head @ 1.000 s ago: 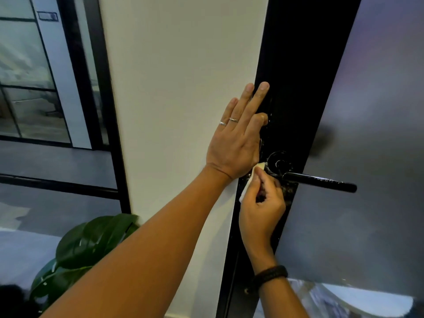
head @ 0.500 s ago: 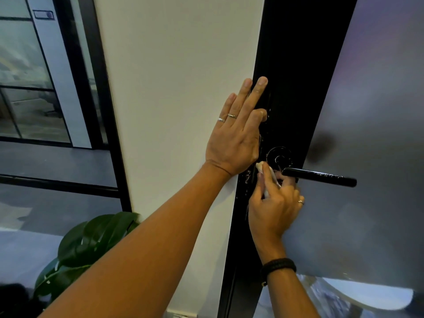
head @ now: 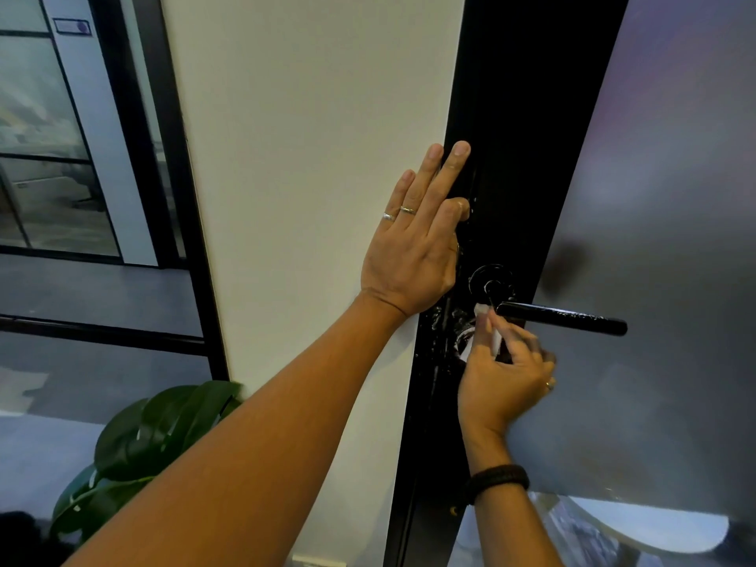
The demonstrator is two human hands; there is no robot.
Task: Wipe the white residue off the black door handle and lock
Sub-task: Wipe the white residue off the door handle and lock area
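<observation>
A black lever handle (head: 564, 317) sticks out to the right from a round black rose (head: 491, 282) on the black door frame (head: 523, 116). White smears show on the rose and on the lock area (head: 448, 325) below it. My right hand (head: 505, 374) pinches a small white wipe (head: 489, 327) and presses it against the base of the handle, just under the rose. My left hand (head: 417, 243) lies flat with fingers spread across the white wall edge and the door frame, above and left of the handle.
A white wall panel (head: 307, 157) runs left of the frame. Frosted glass (head: 662, 239) fills the door on the right. A green leafy plant (head: 151, 439) stands low on the left, with black-framed glass partitions (head: 61, 157) behind it.
My right hand has shifted right and slightly up, bringing the wipe from the left of the lock to the base of the handle. My left hand has stayed pressed flat.
</observation>
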